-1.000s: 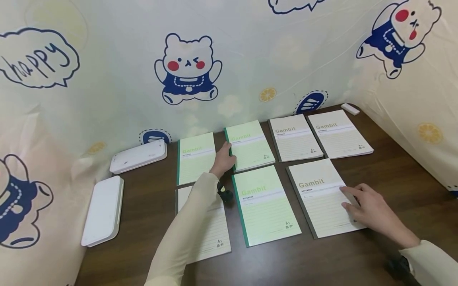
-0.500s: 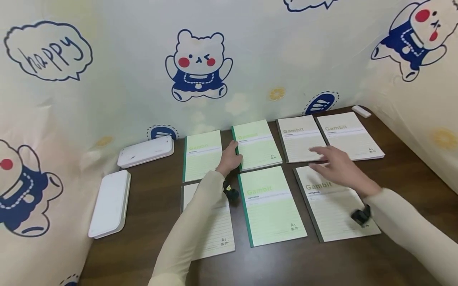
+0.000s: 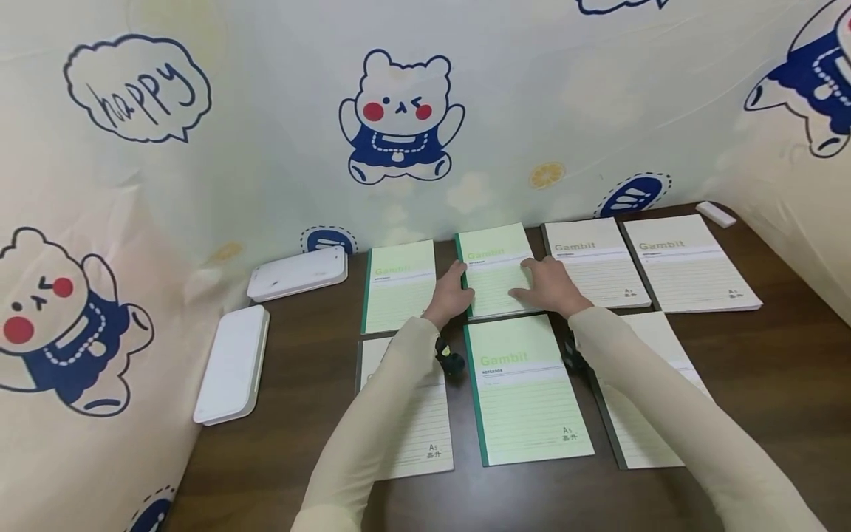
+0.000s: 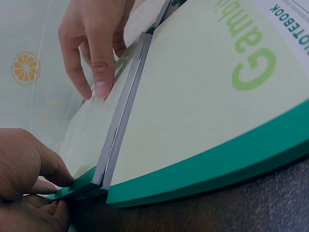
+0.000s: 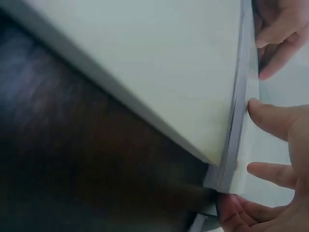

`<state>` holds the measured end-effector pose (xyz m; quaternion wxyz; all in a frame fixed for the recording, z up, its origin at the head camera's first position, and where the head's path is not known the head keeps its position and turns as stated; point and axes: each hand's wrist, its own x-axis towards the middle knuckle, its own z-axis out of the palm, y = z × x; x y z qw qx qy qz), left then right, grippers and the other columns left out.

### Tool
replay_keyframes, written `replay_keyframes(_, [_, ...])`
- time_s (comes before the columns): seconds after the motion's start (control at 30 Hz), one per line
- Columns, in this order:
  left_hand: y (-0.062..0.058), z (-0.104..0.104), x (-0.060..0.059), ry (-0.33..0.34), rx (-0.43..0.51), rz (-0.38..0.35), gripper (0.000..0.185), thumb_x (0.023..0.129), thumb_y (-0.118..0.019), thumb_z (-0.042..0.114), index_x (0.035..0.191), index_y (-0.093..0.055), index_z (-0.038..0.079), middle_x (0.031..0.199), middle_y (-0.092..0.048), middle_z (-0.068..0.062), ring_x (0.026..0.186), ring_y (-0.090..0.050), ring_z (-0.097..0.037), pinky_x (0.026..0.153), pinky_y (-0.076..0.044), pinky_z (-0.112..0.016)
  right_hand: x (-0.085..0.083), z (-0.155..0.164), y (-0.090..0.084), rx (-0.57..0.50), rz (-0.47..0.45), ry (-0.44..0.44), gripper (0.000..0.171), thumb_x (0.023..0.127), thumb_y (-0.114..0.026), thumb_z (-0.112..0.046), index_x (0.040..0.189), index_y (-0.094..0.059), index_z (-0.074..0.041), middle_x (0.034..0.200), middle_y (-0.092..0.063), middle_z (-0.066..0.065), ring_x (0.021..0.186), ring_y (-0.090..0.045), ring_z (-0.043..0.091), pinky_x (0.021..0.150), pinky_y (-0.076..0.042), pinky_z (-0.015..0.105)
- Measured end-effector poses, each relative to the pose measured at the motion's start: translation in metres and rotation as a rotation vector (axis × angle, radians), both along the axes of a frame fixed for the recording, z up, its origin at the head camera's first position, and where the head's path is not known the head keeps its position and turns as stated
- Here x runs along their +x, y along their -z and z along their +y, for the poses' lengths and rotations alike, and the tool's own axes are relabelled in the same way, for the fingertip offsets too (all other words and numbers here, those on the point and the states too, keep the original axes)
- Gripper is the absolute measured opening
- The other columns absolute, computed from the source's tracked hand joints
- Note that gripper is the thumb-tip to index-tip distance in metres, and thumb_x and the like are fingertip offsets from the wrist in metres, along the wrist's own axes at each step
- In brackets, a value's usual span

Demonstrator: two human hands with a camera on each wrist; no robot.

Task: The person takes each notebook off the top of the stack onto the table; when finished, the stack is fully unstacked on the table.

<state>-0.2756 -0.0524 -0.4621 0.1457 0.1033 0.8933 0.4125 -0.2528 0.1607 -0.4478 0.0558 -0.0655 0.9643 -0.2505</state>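
Note:
A light-green Gambit notebook (image 3: 495, 247) lies in the back row of several notebooks on the dark wooden table (image 3: 784, 369). My left hand (image 3: 452, 295) pinches the green spine at its near left corner; the left wrist view shows the thumb and fingers (image 4: 34, 179) closed on that corner. My right hand (image 3: 548, 288) rests flat on the same cover, fingers straight and pointing left. In the left wrist view its fingertips (image 4: 94, 72) press the cover. The right wrist view is blurred and shows notebook edges and both hands' fingers (image 5: 275, 121).
Around it lie a green notebook (image 3: 399, 284) at back left, a green one (image 3: 528, 391) in front, and cream ones (image 3: 425, 421) (image 3: 668, 351) (image 3: 595, 262) (image 3: 688, 262). Two white cases (image 3: 299, 272) (image 3: 233, 362) sit left. A small white block (image 3: 716, 213) is at the far right corner. Printed cloth walls the table.
My right hand lifted off the near right cream notebook and moved up and left onto the back green notebook. My left hand stayed at that notebook's spine.

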Motion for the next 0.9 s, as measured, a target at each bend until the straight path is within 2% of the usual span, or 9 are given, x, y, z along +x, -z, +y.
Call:
replay_keyframes(0.2, [-0.005, 0.0024, 0.0003, -0.007, -0.003, 0.005, 0.061, 0.096, -0.042, 0.005, 0.154, -0.022, 0.007, 0.164, -0.009, -0.006, 0.148, -0.021, -0.025, 0.091, -0.037, -0.037, -0.0041, 0.0007, -0.0007, -0.015, 0.002, 0.021, 0.066, 0.087, -0.071, -0.03, 0.137, -0.047, 0.007, 0.13, -0.052, 0.03, 0.124, -0.044, 0.044, 0.103, -0.04, 0.054])
replay_keyframes(0.4, [-0.0029, 0.0028, 0.0011, -0.01, 0.0, -0.006, 0.061, 0.096, -0.042, 0.004, 0.154, -0.022, 0.006, 0.164, -0.009, -0.006, 0.145, -0.029, -0.027, 0.087, -0.038, -0.036, -0.0032, -0.0012, 0.0012, -0.032, -0.004, 0.036, 0.065, 0.086, -0.073, -0.027, 0.136, -0.048, 0.007, 0.132, -0.052, 0.03, 0.126, -0.043, 0.045, 0.105, -0.038, 0.055])
replay_keyframes(0.53, [-0.0024, 0.0025, 0.0012, -0.012, -0.016, 0.004, 0.061, 0.096, -0.043, 0.004, 0.154, -0.023, 0.006, 0.164, -0.01, -0.006, 0.135, -0.045, -0.03, 0.083, -0.037, -0.033, -0.0025, -0.0022, 0.0017, -0.031, 0.015, 0.042, 0.064, 0.085, -0.075, -0.026, 0.134, -0.051, 0.008, 0.13, -0.054, 0.03, 0.124, -0.045, 0.045, 0.105, -0.039, 0.054])
replay_keyframes(0.57, [-0.0025, 0.0025, 0.001, -0.013, -0.012, 0.003, 0.061, 0.096, -0.043, 0.004, 0.154, -0.023, 0.007, 0.164, -0.01, -0.006, 0.124, -0.053, -0.032, 0.079, -0.038, -0.034, -0.0025, -0.0022, 0.0018, -0.027, 0.022, 0.045, 0.063, 0.085, -0.075, -0.026, 0.133, -0.051, 0.008, 0.129, -0.054, 0.03, 0.123, -0.046, 0.044, 0.104, -0.039, 0.054])
replay_keyframes(0.7, [-0.0034, 0.0018, 0.0006, -0.018, -0.005, 0.01, 0.062, 0.095, -0.043, 0.004, 0.154, -0.022, 0.007, 0.164, -0.011, -0.007, 0.106, -0.06, -0.037, 0.073, -0.036, -0.031, -0.003, -0.0017, 0.0018, -0.028, 0.041, 0.055, 0.061, 0.084, -0.076, -0.025, 0.13, -0.054, 0.008, 0.127, -0.057, 0.029, 0.121, -0.049, 0.044, 0.103, -0.04, 0.053])
replay_keyframes(0.73, [-0.0032, 0.0017, 0.0002, -0.018, -0.002, 0.01, 0.062, 0.095, -0.043, 0.004, 0.154, -0.022, 0.007, 0.164, -0.011, -0.007, 0.093, -0.06, -0.037, 0.07, -0.036, -0.032, -0.0034, -0.0015, 0.0016, -0.03, 0.042, 0.06, 0.061, 0.083, -0.076, -0.025, 0.13, -0.054, 0.008, 0.127, -0.057, 0.029, 0.12, -0.05, 0.044, 0.103, -0.041, 0.053])
replay_keyframes(0.8, [-0.003, 0.0013, 0.0006, -0.014, -0.001, 0.017, 0.063, 0.095, -0.043, 0.004, 0.154, -0.022, 0.006, 0.164, -0.011, -0.008, 0.094, -0.06, -0.037, 0.073, -0.037, -0.032, -0.0045, -0.0003, 0.0015, -0.044, 0.037, 0.071, 0.062, 0.083, -0.077, -0.024, 0.13, -0.054, 0.007, 0.128, -0.057, 0.028, 0.121, -0.051, 0.043, 0.103, -0.041, 0.052])
replay_keyframes(0.83, [-0.0025, 0.0011, 0.0008, -0.009, 0.004, 0.019, 0.063, 0.095, -0.042, 0.004, 0.154, -0.021, 0.006, 0.164, -0.011, -0.009, 0.078, -0.056, -0.037, 0.073, -0.039, -0.034, -0.0053, 0.0007, 0.0015, -0.058, 0.028, 0.081, 0.062, 0.082, -0.078, -0.023, 0.13, -0.054, 0.007, 0.129, -0.057, 0.028, 0.121, -0.051, 0.043, 0.102, -0.042, 0.052])
replay_keyframes(0.9, [-0.0015, 0.0, 0.002, 0.001, 0.007, 0.024, 0.06, 0.097, -0.041, 0.005, 0.154, -0.021, 0.005, 0.164, -0.011, -0.01, 0.087, -0.059, -0.039, 0.084, -0.045, -0.035, -0.0068, 0.0037, 0.0016, -0.095, -0.002, 0.098, 0.063, 0.081, -0.079, -0.02, 0.132, -0.052, 0.006, 0.132, -0.055, 0.028, 0.121, -0.051, 0.042, 0.1, -0.044, 0.051])
